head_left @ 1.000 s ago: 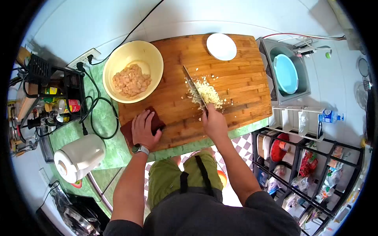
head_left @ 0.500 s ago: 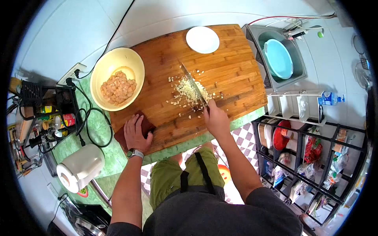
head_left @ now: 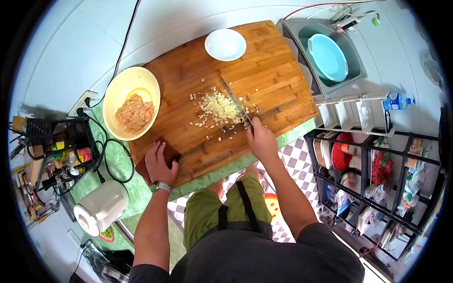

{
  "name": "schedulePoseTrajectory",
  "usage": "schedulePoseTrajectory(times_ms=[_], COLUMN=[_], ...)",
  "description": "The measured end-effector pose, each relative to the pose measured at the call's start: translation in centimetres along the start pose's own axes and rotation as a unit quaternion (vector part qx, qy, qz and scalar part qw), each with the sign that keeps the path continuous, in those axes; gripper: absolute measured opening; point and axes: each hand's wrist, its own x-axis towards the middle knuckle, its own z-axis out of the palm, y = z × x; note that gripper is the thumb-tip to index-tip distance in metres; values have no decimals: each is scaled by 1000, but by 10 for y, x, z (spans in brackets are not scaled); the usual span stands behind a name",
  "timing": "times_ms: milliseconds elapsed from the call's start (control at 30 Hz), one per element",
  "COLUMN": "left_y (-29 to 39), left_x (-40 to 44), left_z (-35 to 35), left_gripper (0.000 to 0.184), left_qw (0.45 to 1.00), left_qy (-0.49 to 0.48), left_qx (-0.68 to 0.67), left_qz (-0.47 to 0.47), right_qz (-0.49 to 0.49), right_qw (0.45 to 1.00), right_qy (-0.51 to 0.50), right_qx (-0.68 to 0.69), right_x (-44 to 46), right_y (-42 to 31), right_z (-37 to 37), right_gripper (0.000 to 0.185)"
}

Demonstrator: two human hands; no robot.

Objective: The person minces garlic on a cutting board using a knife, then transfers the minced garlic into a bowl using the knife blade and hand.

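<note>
My right hand [head_left: 262,141] is closed around the handle of a kitchen knife [head_left: 235,100]. Its thin blade points away from me along the right edge of a pile of finely chopped pale bits, perhaps garlic [head_left: 218,106]. This pile lies near the middle of a large wooden cutting board [head_left: 188,70], with loose pieces scattered around it. At the board's near left corner, my left hand [head_left: 160,164] lies flat on a folded dark brown cloth [head_left: 172,154], fingers stretched out. A watch is on that wrist.
A cream bowl [head_left: 155,89] of diced raw meat [head_left: 135,113] stands at the left. One white bowl [head_left: 225,45] sits at the board's far edge. Right of the board is a sink [head_left: 359,70] holding a blue basin [head_left: 327,57]. A white kettle [head_left: 104,203] and black cables are at left.
The knife blade has shifted from over the chopped pile to its right edge. My left hand stays on the cloth. The whole view has shifted slightly.
</note>
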Motion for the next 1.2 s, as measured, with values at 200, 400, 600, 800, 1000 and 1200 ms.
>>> schedulePoseTrajectory(times_ms=[200,400,600,800,1000,1200], left_y=[4,1,2,1,2,0], left_x=[-1,-1,-2,-1,-1,0], left_z=[-2,0,1,2,1,2], left_gripper=[76,74,75,75,75,75], left_qw=[1000,1000,999,1000,1000,1000], left_qy=[9,14,26,17,19,20], left_qx=[10,5,11,16,6,9], left_qz=[2,12,14,8,8,8], right_qz=[-15,3,4,-16,-17,-13], right_qw=[999,998,999,997,997,999], right_qy=[33,47,28,50,52,29], right_qx=[20,36,32,54,60,30], right_x=[-4,4,3,2,7,7], right_y=[9,17,15,16,18,26], right_z=[-9,-17,-17,-14,-19,-16], right_gripper=[21,18,18,18,18,20])
